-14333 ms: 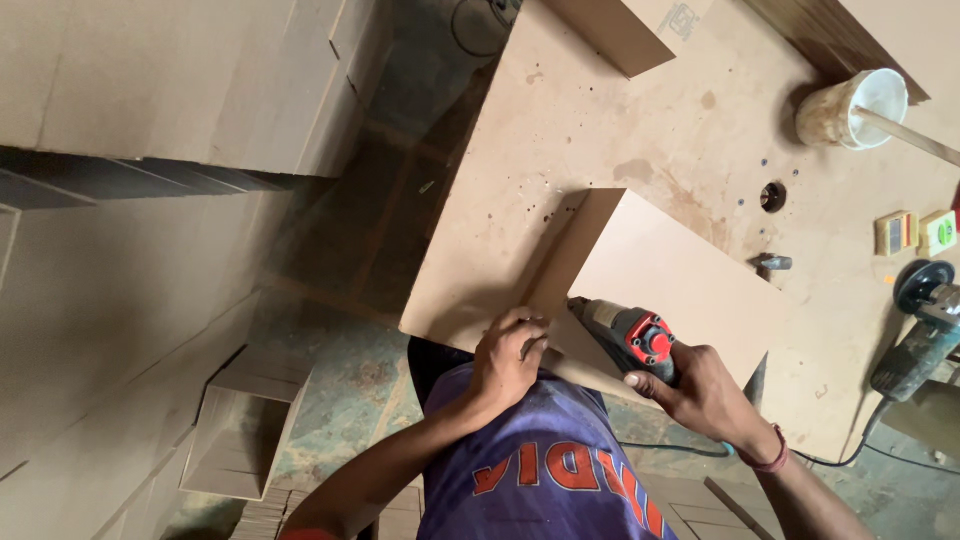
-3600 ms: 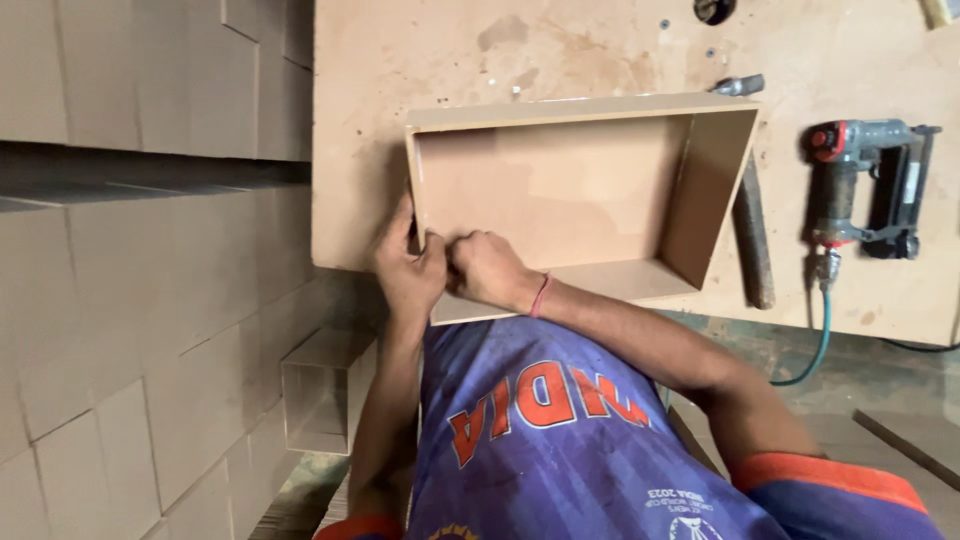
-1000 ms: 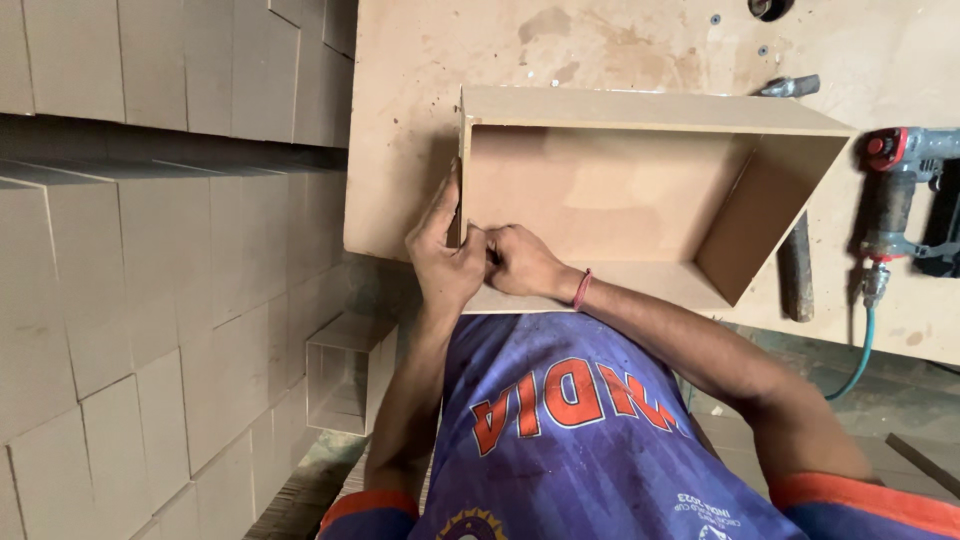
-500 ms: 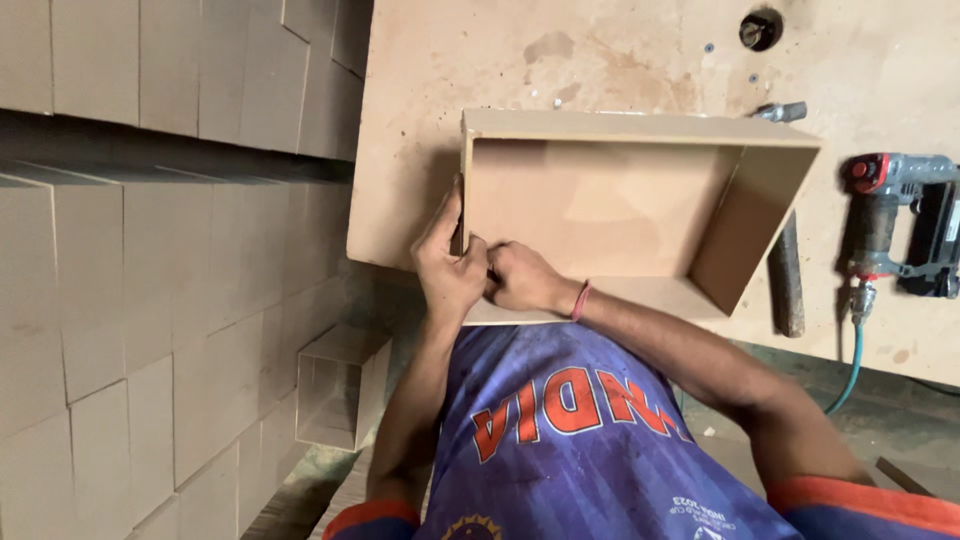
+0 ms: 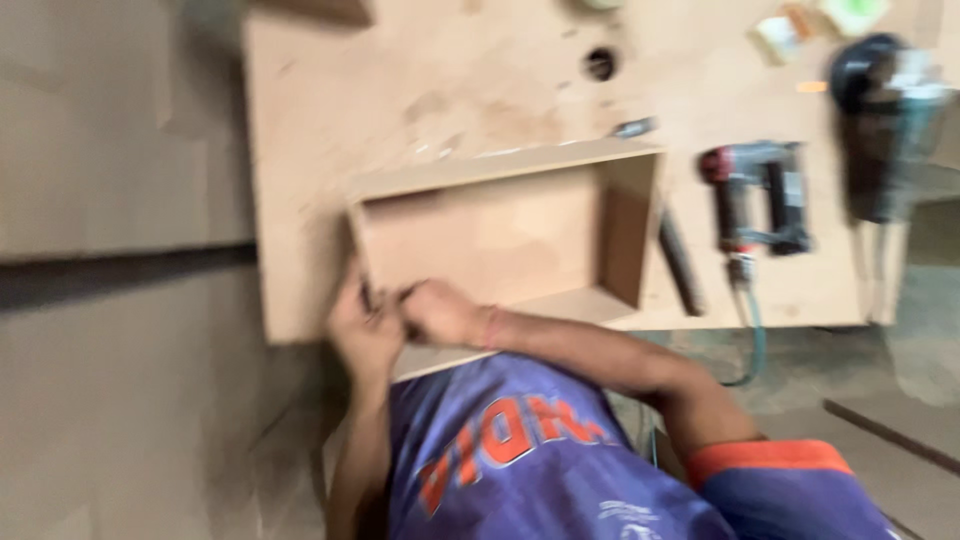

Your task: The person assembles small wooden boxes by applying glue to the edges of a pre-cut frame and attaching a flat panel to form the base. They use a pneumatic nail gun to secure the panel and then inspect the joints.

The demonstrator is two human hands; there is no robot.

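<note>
Both hands meet at the near left corner of an open-topped wooden box (image 5: 500, 240) that lies on the tabletop (image 5: 330, 130). The left hand (image 5: 362, 335) is curled around the outer side of that corner, fingers wrapped onto the box's left wall. The right hand (image 5: 437, 312) is closed into a loose fist just beside it, pressed on the near wall of the box; motion blur hides whether anything small is pinched between the fingers. The two hands touch or nearly touch.

The box sits close to the near edge of the tabletop, its near wall about level with that edge, right in front of the person's blue shirt (image 5: 560, 460). Its left wall stands in from the tabletop's left edge, leaving a bare strip of board there. Beyond the far wall the board is mostly bare up to a round hole (image 5: 600, 63).

To the right of the box a dark narrow bar (image 5: 680, 262) lies just beside the right wall (its kind is lost in the blur). Farther right rests a red and black nail gun (image 5: 757, 195) with its hose (image 5: 752, 340) dropping over the near edge, and a dark power tool (image 5: 880, 125) lies near the right edge.
</note>
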